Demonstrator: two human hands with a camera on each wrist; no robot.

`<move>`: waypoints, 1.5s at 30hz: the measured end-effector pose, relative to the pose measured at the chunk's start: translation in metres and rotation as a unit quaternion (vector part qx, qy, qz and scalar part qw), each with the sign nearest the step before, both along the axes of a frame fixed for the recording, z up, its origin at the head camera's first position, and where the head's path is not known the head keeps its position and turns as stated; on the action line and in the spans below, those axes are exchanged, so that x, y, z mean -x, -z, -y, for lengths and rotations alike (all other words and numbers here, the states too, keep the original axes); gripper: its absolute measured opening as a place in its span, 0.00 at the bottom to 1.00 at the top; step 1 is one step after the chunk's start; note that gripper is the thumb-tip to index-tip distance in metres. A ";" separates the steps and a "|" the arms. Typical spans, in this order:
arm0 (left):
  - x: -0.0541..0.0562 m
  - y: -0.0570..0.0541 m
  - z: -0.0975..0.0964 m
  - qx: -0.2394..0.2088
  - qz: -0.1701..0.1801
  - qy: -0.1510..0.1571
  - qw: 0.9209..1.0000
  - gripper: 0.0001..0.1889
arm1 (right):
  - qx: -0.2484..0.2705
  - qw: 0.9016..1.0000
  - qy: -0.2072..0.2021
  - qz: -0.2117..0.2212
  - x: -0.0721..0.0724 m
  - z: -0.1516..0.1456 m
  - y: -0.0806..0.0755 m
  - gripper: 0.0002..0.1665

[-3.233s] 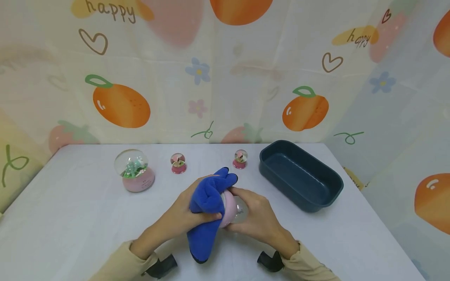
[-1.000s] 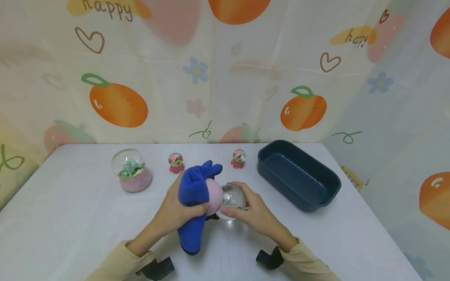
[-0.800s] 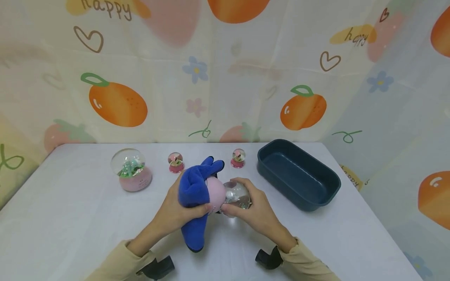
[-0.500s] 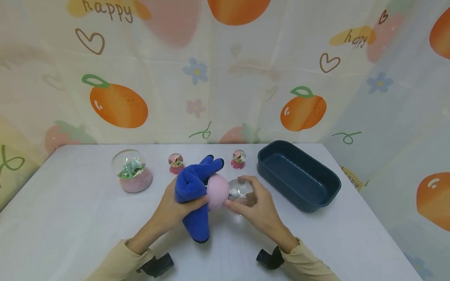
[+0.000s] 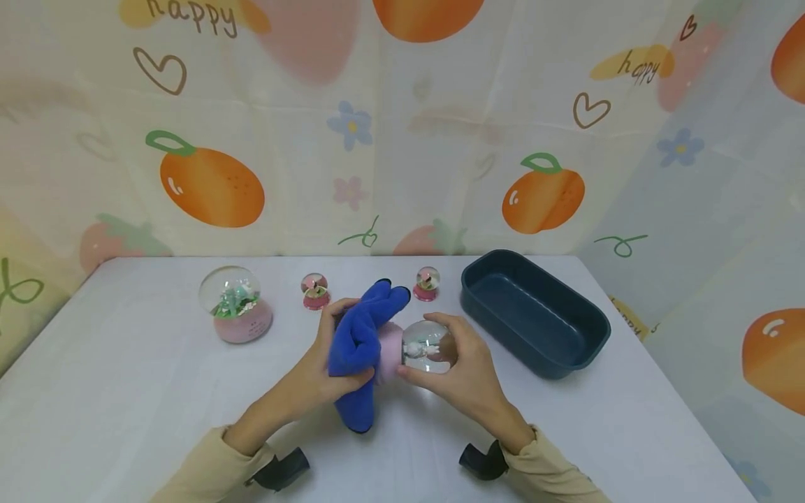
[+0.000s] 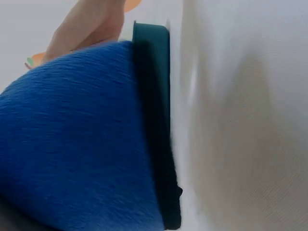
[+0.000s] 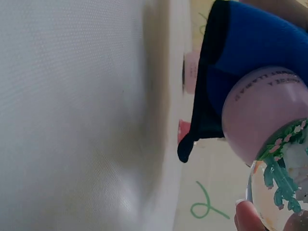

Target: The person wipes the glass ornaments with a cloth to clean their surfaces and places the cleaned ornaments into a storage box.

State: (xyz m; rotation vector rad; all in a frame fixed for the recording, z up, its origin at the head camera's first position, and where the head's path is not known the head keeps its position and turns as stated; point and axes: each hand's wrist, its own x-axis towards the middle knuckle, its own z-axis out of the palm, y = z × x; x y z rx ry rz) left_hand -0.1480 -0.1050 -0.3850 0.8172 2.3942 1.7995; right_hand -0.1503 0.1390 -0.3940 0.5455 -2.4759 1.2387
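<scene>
Over the middle of the table, my right hand [image 5: 474, 374] grips a snow globe by its clear dome [image 5: 421, 341], with thumb and fingers on opposite sides. The globe lies on its side in the air, its pink base [image 5: 390, 353] toward the left. A white figure shows inside; green leaves and pink flowers appear in the right wrist view, along with dark lettering on the base [image 7: 262, 103]. My left hand [image 5: 317, 370] holds a blue cloth [image 5: 357, 342] with black edging against the base's underside, which the cloth hides. In the left wrist view the cloth [image 6: 77, 130] covers that hand.
A larger snow globe [image 5: 242, 321] with a pink base stands at the left. Two small globes, one at left [image 5: 316, 293] and another at right [image 5: 426, 285], stand near the back edge. A dark blue-green rectangular basin [image 5: 534, 321] sits at the right. A fruit-patterned curtain [image 5: 402, 140] hangs behind.
The snow globe has turned in my hands, and its dome and figure now show more fully. The cloth has shifted right over the base's underside. The things standing on the table stay put.
</scene>
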 end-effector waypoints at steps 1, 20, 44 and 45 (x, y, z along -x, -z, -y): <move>0.000 0.000 -0.001 0.011 -0.001 0.004 1.000 0.47 | -0.008 1.000 0.003 -0.004 0.000 0.000 0.000 0.46; 0.001 -0.001 0.000 0.080 0.021 0.047 0.995 0.46 | -0.014 1.000 -0.018 -0.017 0.001 -0.002 -0.001 0.47; 0.004 0.009 -0.005 0.046 -0.015 -0.083 0.995 0.25 | -0.047 0.996 -0.040 -0.064 -0.005 0.001 -0.005 0.46; 0.005 0.009 -0.005 0.045 -0.007 -0.084 0.995 0.25 | -0.047 0.996 -0.041 -0.065 -0.005 0.002 -0.005 0.46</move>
